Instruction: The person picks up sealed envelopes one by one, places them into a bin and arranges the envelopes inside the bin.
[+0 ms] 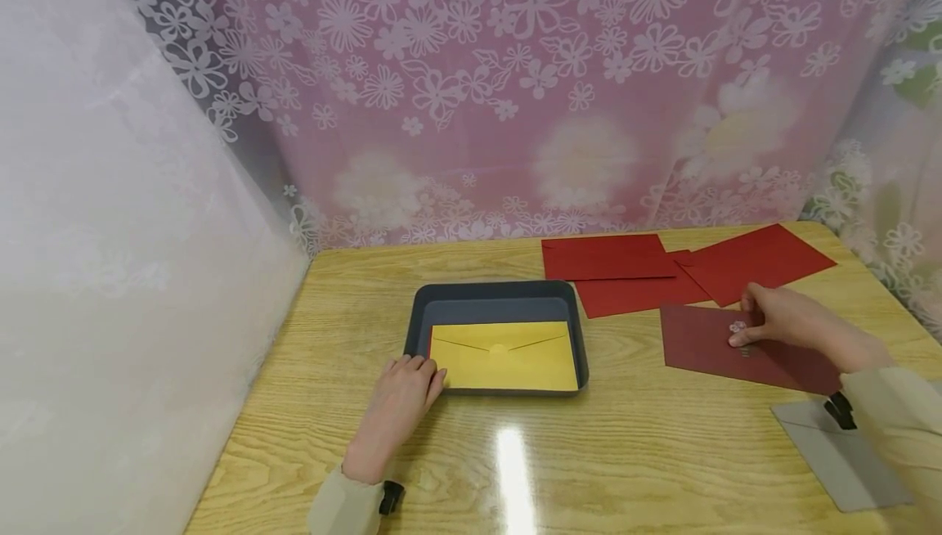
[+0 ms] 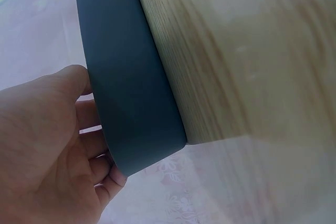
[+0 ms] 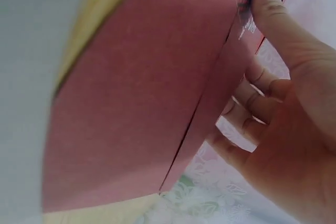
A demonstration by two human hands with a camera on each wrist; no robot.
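Observation:
My left hand (image 1: 401, 396) holds the front left corner of a dark grey tray (image 1: 493, 289), its fingers over the rim. In the left wrist view the fingers bend behind the tray's wall (image 2: 128, 77). Inside the tray lies a yellow envelope (image 1: 500, 363), flap side up, with a thin strip of red showing at its left edge. Over on the right, my right hand (image 1: 798, 324) pinches a maroon envelope (image 1: 695, 339) near its upper edge, the thumb by a small pale flower print. The right wrist view shows this envelope (image 3: 136, 77) close up, with the fingers behind it.
Behind the maroon envelope lie a flat red envelope (image 1: 607, 257), another partly under it (image 1: 640, 294), and a third, angled red envelope (image 1: 765, 261). A grey envelope (image 1: 839, 465) lies under the right forearm. A flowered curtain (image 1: 471, 110) hangs behind the wooden table (image 1: 353, 298).

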